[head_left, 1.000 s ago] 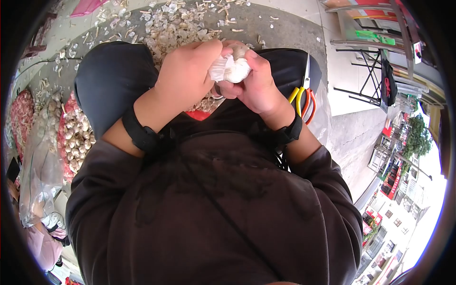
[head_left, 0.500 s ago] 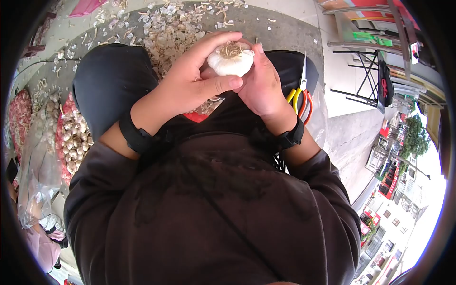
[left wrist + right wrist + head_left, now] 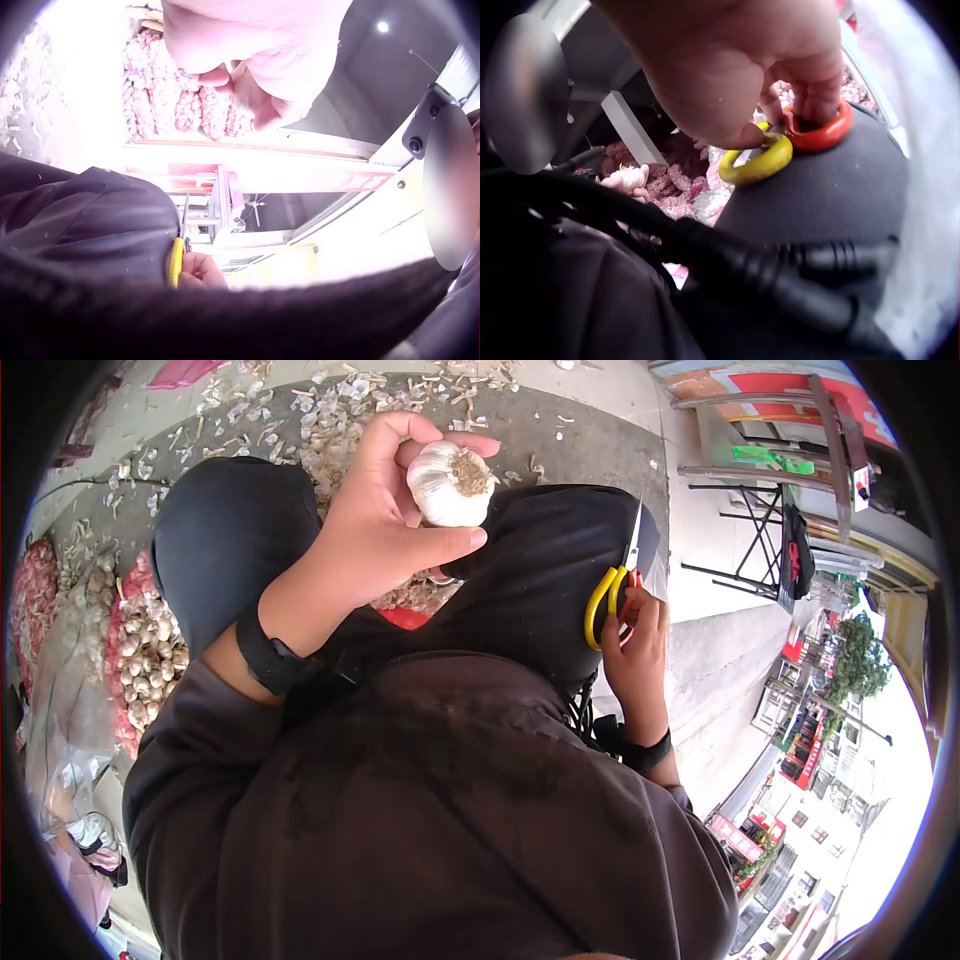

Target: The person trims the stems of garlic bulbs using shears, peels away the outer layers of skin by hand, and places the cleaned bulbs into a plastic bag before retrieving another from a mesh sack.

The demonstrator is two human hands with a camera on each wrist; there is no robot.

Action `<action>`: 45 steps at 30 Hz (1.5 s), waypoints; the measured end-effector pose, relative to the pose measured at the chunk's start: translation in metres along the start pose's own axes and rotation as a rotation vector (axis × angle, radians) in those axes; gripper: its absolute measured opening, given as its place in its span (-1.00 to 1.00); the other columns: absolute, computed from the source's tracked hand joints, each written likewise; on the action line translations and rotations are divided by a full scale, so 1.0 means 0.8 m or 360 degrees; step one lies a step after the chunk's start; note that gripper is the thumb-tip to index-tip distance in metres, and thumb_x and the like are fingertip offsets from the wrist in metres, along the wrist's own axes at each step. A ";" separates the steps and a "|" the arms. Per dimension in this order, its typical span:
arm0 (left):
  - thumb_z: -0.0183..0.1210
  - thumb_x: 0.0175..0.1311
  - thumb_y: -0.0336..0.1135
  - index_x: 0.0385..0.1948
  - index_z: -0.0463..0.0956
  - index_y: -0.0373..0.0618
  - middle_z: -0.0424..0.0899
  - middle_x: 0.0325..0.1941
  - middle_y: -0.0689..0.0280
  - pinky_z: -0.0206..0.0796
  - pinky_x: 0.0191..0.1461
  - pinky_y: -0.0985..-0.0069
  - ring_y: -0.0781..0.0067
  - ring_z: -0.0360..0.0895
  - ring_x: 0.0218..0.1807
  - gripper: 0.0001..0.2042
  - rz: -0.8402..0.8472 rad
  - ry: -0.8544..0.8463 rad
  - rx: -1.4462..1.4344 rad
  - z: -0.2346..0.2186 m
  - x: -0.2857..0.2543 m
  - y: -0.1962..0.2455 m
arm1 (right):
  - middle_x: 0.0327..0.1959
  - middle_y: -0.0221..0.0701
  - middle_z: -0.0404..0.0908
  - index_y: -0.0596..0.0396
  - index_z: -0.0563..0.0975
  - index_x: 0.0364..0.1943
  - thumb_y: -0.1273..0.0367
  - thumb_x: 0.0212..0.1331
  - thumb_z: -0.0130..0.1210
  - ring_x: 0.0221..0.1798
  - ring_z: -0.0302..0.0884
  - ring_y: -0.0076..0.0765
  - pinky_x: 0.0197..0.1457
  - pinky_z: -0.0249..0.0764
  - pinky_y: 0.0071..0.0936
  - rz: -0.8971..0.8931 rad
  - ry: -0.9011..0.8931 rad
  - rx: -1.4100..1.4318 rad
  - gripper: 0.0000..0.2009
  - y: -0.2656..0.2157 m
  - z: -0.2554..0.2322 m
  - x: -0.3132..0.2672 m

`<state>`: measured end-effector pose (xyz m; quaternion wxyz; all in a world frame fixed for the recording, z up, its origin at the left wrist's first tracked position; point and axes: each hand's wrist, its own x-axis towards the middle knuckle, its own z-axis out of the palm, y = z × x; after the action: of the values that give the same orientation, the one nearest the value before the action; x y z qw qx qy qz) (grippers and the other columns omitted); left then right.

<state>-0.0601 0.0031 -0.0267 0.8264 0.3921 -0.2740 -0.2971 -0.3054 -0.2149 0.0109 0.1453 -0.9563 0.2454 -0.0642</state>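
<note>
A white garlic bulb (image 3: 432,490), its tuft of brown roots facing right, is gripped by my left hand (image 3: 365,535) between thumb and fingers above the knees. On the right thigh lies a pair of scissors (image 3: 597,610) with one yellow and one orange-red handle, blades pointing away from me. My right hand (image 3: 640,655) has hold of these handles. In the right wrist view the thumb is at the yellow loop (image 3: 769,166) and the fingers reach into the orange-red loop (image 3: 829,137). The left wrist view shows the palm (image 3: 255,37); the bulb is hidden there.
Garlic skins and stem bits (image 3: 330,425) litter the ground ahead. A red net sack of garlic bulbs (image 3: 150,650) stands at the left, beside a clear plastic bag (image 3: 70,710). A folding black-legged stand (image 3: 750,545) is at the right.
Both hands were around the bulb, turning it root end up and then to the right. The right hand has let go, moved right and down, and taken hold of the scissors' handles.
</note>
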 end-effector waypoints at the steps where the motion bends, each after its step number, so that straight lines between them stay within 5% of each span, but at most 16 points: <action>1: 0.29 0.02 -0.70 0.12 0.15 -0.06 0.42 0.24 0.11 0.46 0.07 0.53 0.50 0.50 0.07 -0.35 -0.0090 0.0025 -0.0042 0.005 0.000 0.009 | -0.12 -0.10 0.43 0.23 0.36 0.06 0.52 0.04 0.14 -0.12 0.49 -0.05 -0.03 0.44 -0.24 -0.0007 0.0009 0.0031 -0.56 -0.001 0.000 -0.005; 2: 0.29 0.02 -0.70 0.13 0.15 -0.06 0.42 0.24 0.12 0.46 0.08 0.52 0.50 0.50 0.07 -0.35 -0.0182 0.0050 -0.0084 0.008 -0.001 0.013 | -0.22 -0.16 0.49 0.26 0.31 0.13 0.50 0.02 0.19 -0.23 0.54 -0.14 -0.11 0.49 -0.31 0.0057 0.0161 0.0193 -0.48 -0.004 0.005 -0.005; 4: 0.28 0.06 -0.68 0.21 0.21 -0.16 0.46 0.18 0.19 0.43 0.16 0.48 0.49 0.49 0.12 -0.37 -0.0208 0.0004 -0.0185 0.005 -0.002 0.012 | -0.38 -0.25 0.52 0.24 0.28 0.18 0.50 0.00 0.23 -0.39 0.56 -0.23 -0.22 0.52 -0.38 0.0445 0.0004 0.0185 -0.40 -0.009 -0.006 0.001; 7: 0.26 0.12 -0.66 0.27 0.23 -0.22 0.48 0.15 0.23 0.38 0.23 0.49 0.48 0.48 0.15 -0.37 -0.0252 -0.0045 -0.0270 0.004 0.002 0.014 | -0.48 -0.38 0.53 0.22 0.27 0.20 0.54 0.02 0.22 -0.46 0.55 -0.37 -0.26 0.50 -0.49 0.0339 -0.0285 0.0096 -0.41 0.007 -0.021 0.008; 11: 0.24 0.18 -0.61 0.34 0.18 -0.23 0.48 0.18 0.25 0.33 0.28 0.50 0.46 0.46 0.19 -0.35 -0.0215 -0.0054 -0.0331 0.007 0.001 0.012 | -0.26 -0.41 0.54 0.08 0.20 0.24 0.70 0.08 0.12 -0.21 0.52 -0.59 -0.07 0.44 -0.61 0.0336 -0.0367 0.1044 -0.39 -0.029 -0.025 0.019; 14: 0.26 0.21 -0.49 0.37 0.13 -0.24 0.45 0.23 0.27 0.28 0.32 0.48 0.44 0.43 0.23 -0.32 -0.0232 -0.0101 -0.0278 0.007 -0.001 0.013 | -0.05 -0.32 0.42 0.16 0.16 0.22 0.49 -0.13 0.44 -0.08 0.39 -0.46 -0.01 0.38 -0.51 -0.0071 -0.0415 0.1224 -0.20 -0.078 -0.013 0.037; 17: 0.27 0.21 -0.42 0.38 0.11 -0.25 0.43 0.27 0.27 0.24 0.35 0.46 0.44 0.41 0.27 -0.30 -0.0264 -0.0132 -0.0206 0.006 -0.003 0.016 | -0.01 -0.14 0.35 0.24 0.16 0.25 0.23 -0.41 0.59 -0.02 0.36 -0.09 0.10 0.35 -0.23 -0.0606 -0.0233 0.0598 0.04 -0.108 -0.009 0.065; 20: 0.22 0.22 -0.55 0.38 0.12 -0.24 0.45 0.24 0.29 0.28 0.31 0.51 0.50 0.42 0.25 -0.33 -0.0232 -0.0159 -0.0225 0.001 -0.004 0.016 | -0.04 -0.10 0.35 0.25 0.18 0.25 0.19 -0.41 0.58 0.00 0.35 0.03 0.12 0.33 -0.13 -0.0626 -0.0348 0.0375 0.04 -0.129 -0.003 0.078; 24: 0.18 0.23 -0.63 0.38 0.12 -0.25 0.47 0.22 0.30 0.31 0.27 0.55 0.55 0.43 0.21 -0.35 -0.0159 -0.0131 -0.0189 0.003 -0.003 0.015 | -0.05 -0.06 0.36 0.22 0.21 0.26 0.12 -0.32 0.53 -0.03 0.39 0.08 0.09 0.37 -0.09 -0.0609 -0.0272 0.0296 0.00 -0.133 0.003 0.079; 30: 0.23 0.23 -0.50 0.39 0.11 -0.21 0.39 0.29 0.25 0.35 0.29 0.44 0.46 0.41 0.25 -0.32 -0.0268 -0.0147 -0.0007 -0.009 -0.005 0.013 | -0.12 -0.07 0.46 0.20 0.28 0.24 0.24 -0.16 0.47 -0.05 0.44 0.06 0.08 0.39 -0.15 -0.0566 -0.0319 0.0236 -0.17 -0.132 0.009 0.084; 33: 0.17 0.26 -0.60 0.37 0.12 -0.28 0.50 0.14 0.28 0.37 0.21 0.56 0.54 0.49 0.13 -0.37 -0.0239 -0.0096 0.0087 -0.006 -0.006 0.008 | -0.22 -0.09 0.50 0.21 0.34 0.18 0.30 -0.06 0.41 -0.13 0.48 0.04 -0.03 0.44 -0.19 -0.0609 -0.0287 0.0286 -0.31 -0.127 0.016 0.088; 39: 0.19 0.29 -0.49 0.36 0.15 -0.26 0.52 0.14 0.26 0.41 0.20 0.50 0.52 0.50 0.11 -0.39 -0.0259 -0.0109 0.0197 -0.014 -0.005 0.003 | -0.43 -0.15 0.51 0.23 0.41 0.03 0.39 0.04 0.32 -0.40 0.52 -0.03 -0.31 0.45 -0.24 -0.0677 -0.0144 0.0301 -0.53 -0.115 0.037 0.091; 45: 0.17 0.33 -0.36 0.36 0.16 -0.27 0.50 0.17 0.26 0.42 0.18 0.47 0.50 0.49 0.13 -0.41 -0.0233 -0.0159 0.0133 -0.008 -0.004 0.012 | -0.60 -0.30 0.43 0.19 0.42 0.00 0.33 0.09 0.32 -0.60 0.44 -0.22 -0.46 0.37 -0.41 -0.0302 -0.0374 0.0403 -0.56 -0.119 0.034 0.079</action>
<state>-0.0550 0.0135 -0.0230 0.7707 0.4299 -0.2976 -0.3642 -0.2020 -0.1595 0.0181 0.2855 -0.9501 0.1254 0.0041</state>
